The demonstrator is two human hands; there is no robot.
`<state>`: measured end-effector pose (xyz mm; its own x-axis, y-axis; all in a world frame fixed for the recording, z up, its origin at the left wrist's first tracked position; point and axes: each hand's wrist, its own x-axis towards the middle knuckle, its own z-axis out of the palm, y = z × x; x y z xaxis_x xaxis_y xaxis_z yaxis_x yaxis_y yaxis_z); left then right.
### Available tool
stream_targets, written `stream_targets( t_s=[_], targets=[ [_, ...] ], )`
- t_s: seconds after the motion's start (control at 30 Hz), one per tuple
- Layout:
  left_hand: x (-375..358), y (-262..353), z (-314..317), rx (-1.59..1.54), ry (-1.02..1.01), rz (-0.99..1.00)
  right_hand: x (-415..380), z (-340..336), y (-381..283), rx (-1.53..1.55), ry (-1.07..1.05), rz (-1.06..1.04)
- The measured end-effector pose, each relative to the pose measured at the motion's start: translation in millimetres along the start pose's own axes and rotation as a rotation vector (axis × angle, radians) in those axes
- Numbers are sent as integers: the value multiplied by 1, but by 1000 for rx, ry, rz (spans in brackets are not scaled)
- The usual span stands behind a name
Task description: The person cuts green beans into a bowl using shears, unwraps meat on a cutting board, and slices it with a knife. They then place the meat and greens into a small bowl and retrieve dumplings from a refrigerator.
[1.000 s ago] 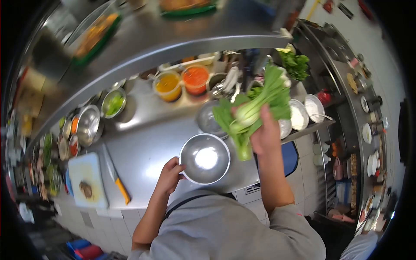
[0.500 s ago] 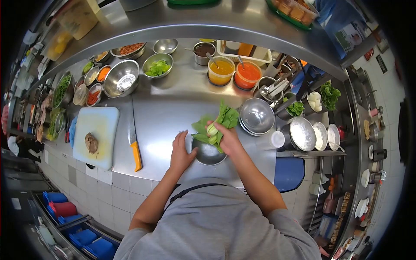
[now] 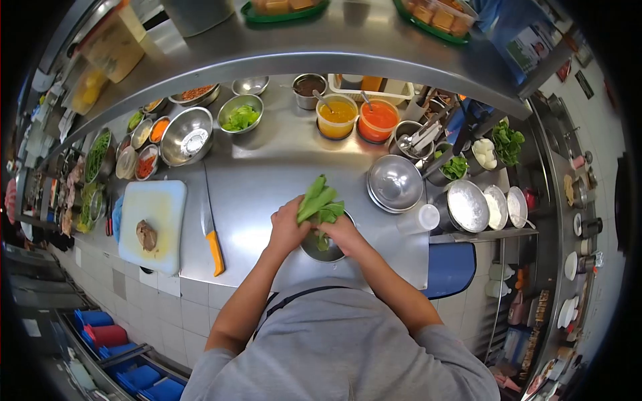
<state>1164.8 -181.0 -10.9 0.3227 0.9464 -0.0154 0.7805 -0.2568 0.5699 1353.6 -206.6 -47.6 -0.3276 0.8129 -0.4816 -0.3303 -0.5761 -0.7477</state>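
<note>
A metal bowl stands near the counter's front edge, partly hidden by my hands. Leafy greens rise above it, with some leaf hanging down into the bowl. My left hand is closed round the greens from the left side. From the right, my right hand grips them too, close to my left hand; its fingertips are partly covered by the leaves. Off to the left lies a knife with a yellow handle, beside a white cutting board that bears a brown piece of food.
Stacked metal bowls and a clear plastic cup stand to the right. Orange sauce and red sauce sit at the back. A large bowl is at the back left. A steel shelf spans overhead.
My left hand has risen from the bowl's rim and taken hold of the greens. My right hand has moved down and left over the bowl. The view has shifted slightly.
</note>
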Motion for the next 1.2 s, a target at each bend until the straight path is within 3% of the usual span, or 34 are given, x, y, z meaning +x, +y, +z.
stream_targets(
  t_s=[0.07,0.13,0.2,0.23,0.33,0.4,0.47,0.5,0.53,0.57,0.6,0.67,0.7,0.73,0.77,0.8,0.83,0.87,0.93,1.0,1.03,1.1,1.2],
  targets=[
    [3,-14,2,-411,178,-56,-8,2,0,-297,210,-281],
    [-4,-19,-6,-464,231,-85,-29,-2,-13,-352,275,-261],
    [-15,-5,-27,-697,346,-136,-45,-14,-14,-802,524,-598],
    [-19,5,-36,-694,323,-107,-57,-14,-19,-833,511,-722],
    [-28,72,-36,-788,218,10,-110,14,-69,-601,184,-524],
    [-28,80,-16,-478,67,232,-117,9,-73,-392,45,-411],
    [-26,110,-17,-353,35,352,-114,-7,-57,-493,247,-721],
    [-25,115,-14,-319,12,383,-119,-13,-56,-493,270,-735],
    [-25,117,-11,-282,-9,412,-126,-20,-59,-281,261,-596],
    [-26,108,-2,-447,-150,291,-133,-29,-62,-68,246,-456],
    [-26,112,-2,-443,-160,310,-149,-41,-76,-61,260,-471],
    [-26,123,-3,-806,-222,196,-195,-83,-117,-130,407,-260],
    [-24,117,-1,-812,-191,183,-209,-114,-127,-48,543,-471],
    [-22,114,-2,-858,-134,164,-220,-153,-140,-69,756,-515],
    [-20,101,0,-870,-81,135,-240,-204,-164,-93,802,-573],
    [-17,89,1,-881,-27,104,-256,-247,-191,-68,857,-770],
    [-16,86,-4,-855,8,49,-273,-275,-222,-65,1066,-888],
    [-18,85,-13,-826,45,-7,-278,-335,-239,-132,1091,-1066],
    [-24,69,-19,-742,133,-67,-283,-451,-264,-136,1364,-1067],
    [-32,46,-23,-725,172,-136,-280,-540,-280,-399,1585,-1138],
    [-35,36,-25,-718,181,-135,-277,-556,-291,-390,1576,-1142],
    [-41,19,-26,-706,233,-232,-269,-577,-303,-803,1948,-916],
    [-46,11,-25,-604,251,-288,-252,-597,-312,-1019,1941,-763]
  ],
)
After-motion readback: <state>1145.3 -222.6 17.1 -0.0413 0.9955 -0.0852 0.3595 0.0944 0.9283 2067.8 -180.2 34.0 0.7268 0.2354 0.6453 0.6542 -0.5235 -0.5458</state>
